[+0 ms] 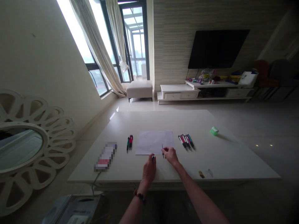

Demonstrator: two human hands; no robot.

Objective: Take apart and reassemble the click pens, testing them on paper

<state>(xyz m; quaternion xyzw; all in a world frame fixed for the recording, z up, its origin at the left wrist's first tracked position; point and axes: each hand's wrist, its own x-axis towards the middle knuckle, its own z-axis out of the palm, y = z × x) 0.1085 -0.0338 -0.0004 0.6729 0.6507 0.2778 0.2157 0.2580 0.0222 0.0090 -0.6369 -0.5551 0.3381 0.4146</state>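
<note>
Daylight slants in past the curtains, and across the room a dark television hangs over the low cabinet; down at the white surface, both hands are busy at the near edge of a pale sheet of paper. Here's the right hand, fingertips pinched narrow around a slim dark piece, held roughly upright over the sheet's near right part. And the left hand, just beside it, is curled about a small dark piece, mostly hidden by the fingers. How far along are we? Midway through handling, I'd judge: these two pieces are apart, one to each hand, while the left-hand pens lie bunched left of the paper and the right-hand pens fan out beyond its right side. Which bunch is finished and which is waiting, if either, I can't tell from here. On to the lettering: nothing legible on the pens, the phone is pixelated over, the green container shows no readable label, and the box down at lower left carries print too blurred to read.
</note>
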